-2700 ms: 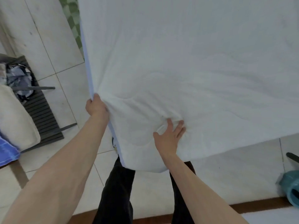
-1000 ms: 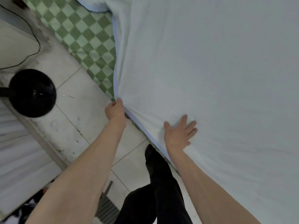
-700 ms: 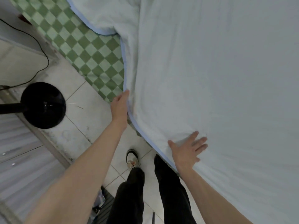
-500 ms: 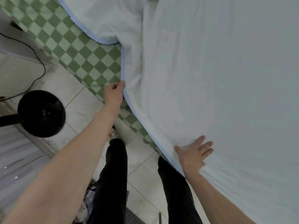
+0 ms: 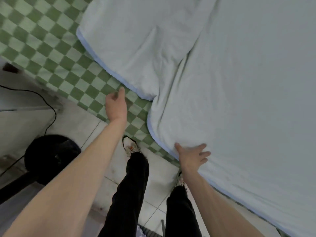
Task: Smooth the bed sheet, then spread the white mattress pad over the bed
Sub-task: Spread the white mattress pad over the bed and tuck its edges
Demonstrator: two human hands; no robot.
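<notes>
The white mattress pad [image 5: 239, 82] with a light blue trim covers most of the bed on the right. Its upper left part is still folded and bunched, with a deep crease running down the middle. The green and white checked bed sheet [image 5: 51, 53] shows bare at the left. My left hand [image 5: 116, 106] hovers over the checked sheet, fingers loosely curled, holding nothing, a little left of the pad's folded corner. My right hand [image 5: 193, 156] lies flat with spread fingers on the pad's near edge.
A black round fan base [image 5: 51, 156] with a cord stands on the tiled floor at the left. My legs in black trousers and my shoes [image 5: 130, 147] are by the bed's edge.
My left hand has let go of the pad's blue edge and moved left over the checked sheet. I have stepped along the bed; the right hand still presses the pad's edge.
</notes>
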